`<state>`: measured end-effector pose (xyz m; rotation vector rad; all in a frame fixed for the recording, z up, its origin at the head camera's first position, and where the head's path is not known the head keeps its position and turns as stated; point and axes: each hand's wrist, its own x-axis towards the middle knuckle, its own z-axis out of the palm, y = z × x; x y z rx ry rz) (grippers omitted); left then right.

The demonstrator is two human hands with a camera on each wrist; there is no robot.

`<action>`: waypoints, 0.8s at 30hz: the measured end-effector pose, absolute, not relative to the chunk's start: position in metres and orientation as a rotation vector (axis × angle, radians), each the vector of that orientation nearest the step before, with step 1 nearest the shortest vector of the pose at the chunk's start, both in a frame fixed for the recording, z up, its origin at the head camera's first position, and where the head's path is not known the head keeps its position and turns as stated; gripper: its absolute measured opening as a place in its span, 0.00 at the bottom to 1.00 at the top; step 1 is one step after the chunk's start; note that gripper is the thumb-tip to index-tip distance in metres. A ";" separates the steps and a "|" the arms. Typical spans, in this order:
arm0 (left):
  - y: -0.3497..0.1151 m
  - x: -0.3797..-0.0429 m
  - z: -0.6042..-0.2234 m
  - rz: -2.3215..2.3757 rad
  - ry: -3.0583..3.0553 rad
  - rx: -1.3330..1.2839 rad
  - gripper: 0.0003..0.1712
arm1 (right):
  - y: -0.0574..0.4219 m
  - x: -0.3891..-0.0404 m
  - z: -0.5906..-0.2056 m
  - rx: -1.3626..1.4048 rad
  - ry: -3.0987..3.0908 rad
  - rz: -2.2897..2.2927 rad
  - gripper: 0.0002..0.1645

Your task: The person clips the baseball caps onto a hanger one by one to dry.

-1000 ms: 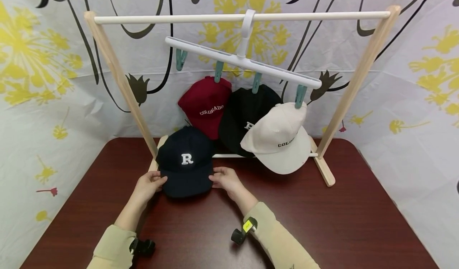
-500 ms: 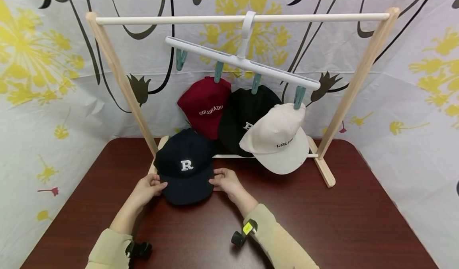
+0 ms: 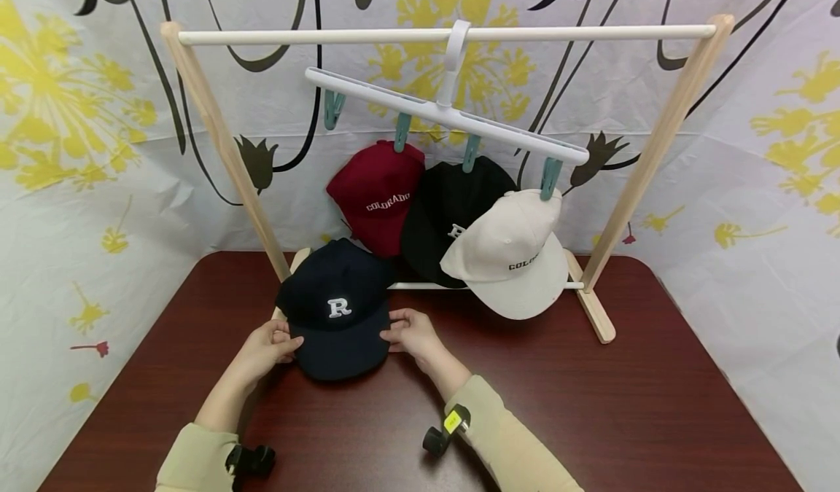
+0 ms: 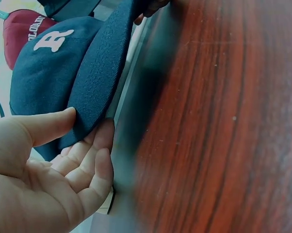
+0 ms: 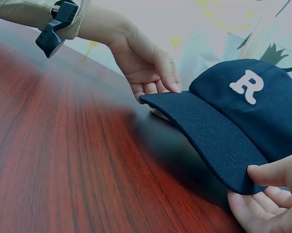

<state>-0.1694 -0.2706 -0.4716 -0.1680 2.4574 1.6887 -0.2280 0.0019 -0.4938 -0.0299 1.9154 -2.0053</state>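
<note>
A navy baseball cap (image 3: pixel 337 295) with a white letter R is held by its brim at the left front of the rack. My left hand (image 3: pixel 265 348) pinches the brim's left edge, thumb on top and fingers beneath, as the left wrist view shows on the cap (image 4: pixel 54 73). At the opposite brim edge my right hand (image 3: pixel 415 337) pinches likewise; in the right wrist view its thumb lies on the brim (image 5: pixel 211 141). The wrist views show the brim raised above the tabletop.
A white hanger (image 3: pixel 446 113) hangs tilted from the wooden rack's rod (image 3: pixel 577 34). Its green clips hold a red cap (image 3: pixel 377 193), a black cap (image 3: pixel 433 215) and a white cap (image 3: pixel 512 251). The leftmost clip (image 3: pixel 332 109) holds nothing. Below is a dark red table (image 3: pixel 590 404).
The navy cap has moved slightly toward me, and its crown has tipped a little to the left. Both hands keep their grip on the brim.
</note>
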 end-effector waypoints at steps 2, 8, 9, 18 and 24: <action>-0.271 -0.169 -0.471 1.700 2.448 -0.155 0.17 | 0.002 -0.228 -0.493 -0.036 1.912 -2.006 0.24; -0.275 -0.169 -0.472 1.749 2.406 -0.107 0.16 | 0.004 -0.226 -0.488 -0.050 1.899 -2.002 0.24; -0.275 -0.169 -0.472 1.752 2.403 -0.100 0.16 | 0.004 -0.226 -0.486 -0.052 1.898 -2.000 0.24; -0.276 -0.165 -0.467 1.719 2.428 -0.040 0.16 | 0.005 -0.225 -0.485 -0.070 1.906 -1.991 0.24; -0.277 -0.164 -0.463 1.736 2.432 -0.021 0.17 | 0.004 -0.225 -0.487 -0.064 1.933 -1.986 0.24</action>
